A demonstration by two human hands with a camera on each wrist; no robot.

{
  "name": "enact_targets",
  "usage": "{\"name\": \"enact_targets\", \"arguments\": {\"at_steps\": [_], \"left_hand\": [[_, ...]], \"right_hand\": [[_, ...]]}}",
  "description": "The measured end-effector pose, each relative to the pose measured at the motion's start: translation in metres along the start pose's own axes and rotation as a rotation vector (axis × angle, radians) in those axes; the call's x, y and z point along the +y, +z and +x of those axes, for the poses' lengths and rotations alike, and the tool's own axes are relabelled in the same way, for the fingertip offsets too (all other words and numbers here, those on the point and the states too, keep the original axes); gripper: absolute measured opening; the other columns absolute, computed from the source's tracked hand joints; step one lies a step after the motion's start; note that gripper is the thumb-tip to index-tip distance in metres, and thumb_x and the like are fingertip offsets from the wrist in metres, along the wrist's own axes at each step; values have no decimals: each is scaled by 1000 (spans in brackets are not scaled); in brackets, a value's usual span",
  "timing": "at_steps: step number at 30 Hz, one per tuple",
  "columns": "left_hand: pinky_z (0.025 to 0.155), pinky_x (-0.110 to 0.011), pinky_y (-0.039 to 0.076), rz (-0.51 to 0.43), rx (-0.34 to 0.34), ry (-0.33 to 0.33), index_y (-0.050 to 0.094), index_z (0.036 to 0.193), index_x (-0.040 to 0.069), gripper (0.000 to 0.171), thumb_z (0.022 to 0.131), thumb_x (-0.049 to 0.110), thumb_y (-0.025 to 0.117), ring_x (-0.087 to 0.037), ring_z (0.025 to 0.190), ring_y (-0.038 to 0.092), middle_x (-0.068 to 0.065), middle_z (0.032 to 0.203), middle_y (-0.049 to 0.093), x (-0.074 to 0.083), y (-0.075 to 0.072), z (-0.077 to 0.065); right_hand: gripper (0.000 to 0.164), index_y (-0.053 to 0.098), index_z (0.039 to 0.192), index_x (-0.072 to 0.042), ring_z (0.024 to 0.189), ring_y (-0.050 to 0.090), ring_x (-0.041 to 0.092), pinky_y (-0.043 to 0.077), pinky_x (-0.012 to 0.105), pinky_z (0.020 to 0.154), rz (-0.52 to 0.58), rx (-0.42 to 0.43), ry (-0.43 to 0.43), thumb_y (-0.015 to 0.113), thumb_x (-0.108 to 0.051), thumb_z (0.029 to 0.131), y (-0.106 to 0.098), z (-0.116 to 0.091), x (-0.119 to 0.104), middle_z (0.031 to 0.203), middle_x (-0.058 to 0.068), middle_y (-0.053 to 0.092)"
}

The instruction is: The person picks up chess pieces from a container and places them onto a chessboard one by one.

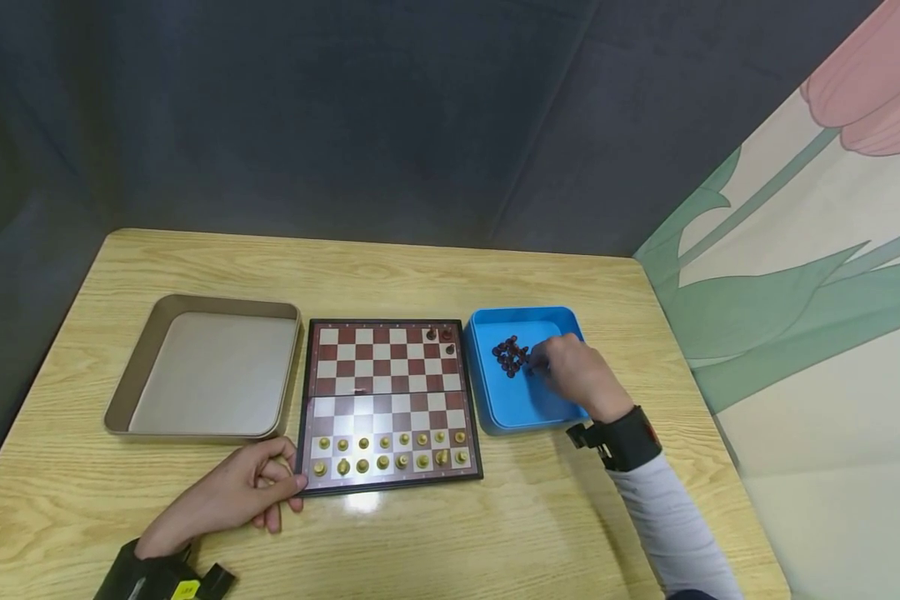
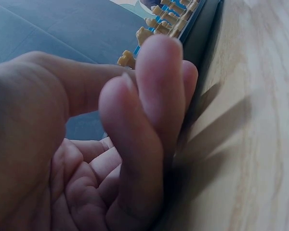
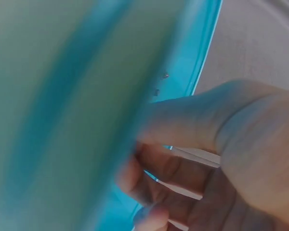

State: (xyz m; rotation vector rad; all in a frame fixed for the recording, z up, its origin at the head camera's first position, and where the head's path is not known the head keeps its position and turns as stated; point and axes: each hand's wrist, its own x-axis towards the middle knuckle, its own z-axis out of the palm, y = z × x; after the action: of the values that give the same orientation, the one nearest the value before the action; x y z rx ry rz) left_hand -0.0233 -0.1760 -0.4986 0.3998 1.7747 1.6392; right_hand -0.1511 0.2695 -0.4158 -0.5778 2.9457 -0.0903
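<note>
1. Head view: the fingertips of the right grip (image 1: 576,373) are too dark and small to see well, so I can't tell if they hold a piece. The grip hides part of the blue box (image 1: 521,408) at its three o'clock side.
2. The dark chess pieces (image 1: 510,356) are too tiny to name.
3. The bench (image 1: 450,542) is cut off at six o'clock, the right sleeve (image 1: 671,517) at five.
4. Left wrist view: the left grip (image 1: 232,492) hides most of the board (image 1: 390,414). The gold pieces (image 2: 168,17) run off the top at one o'clock.
5. Right wrist view: a green-and-blue shape (image 3: 72,110) at nine o'clock is too blurry to name.
6. Two specks (image 3: 165,75) at one o'clock are too small to tell.
</note>
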Motion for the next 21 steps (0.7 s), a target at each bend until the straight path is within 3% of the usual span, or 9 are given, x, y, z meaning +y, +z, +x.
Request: {"name": "enact_targets", "arguments": {"at_steps": [10,21], "left_hand": [[37,-37,46,-4,-7,5,38,98,-3,30,88,22,51,-30,48,58,-16,76,63,0,1,0],[37,-37,46,9,-2,5,38,98,-3,30,88,23,51,-30,48,58,-15,75,63,1,1,0]], "right_hand": [[15,66,82,-13,64,52,10,45,28,47,-8,22,-22,61,-2,73,-7,-1,-6,79,1,60],[16,68,84,-16,71,57,11,49,28,49,6,100,-93,63,-5,73,-20,0,-17,82,-1,63]]}}
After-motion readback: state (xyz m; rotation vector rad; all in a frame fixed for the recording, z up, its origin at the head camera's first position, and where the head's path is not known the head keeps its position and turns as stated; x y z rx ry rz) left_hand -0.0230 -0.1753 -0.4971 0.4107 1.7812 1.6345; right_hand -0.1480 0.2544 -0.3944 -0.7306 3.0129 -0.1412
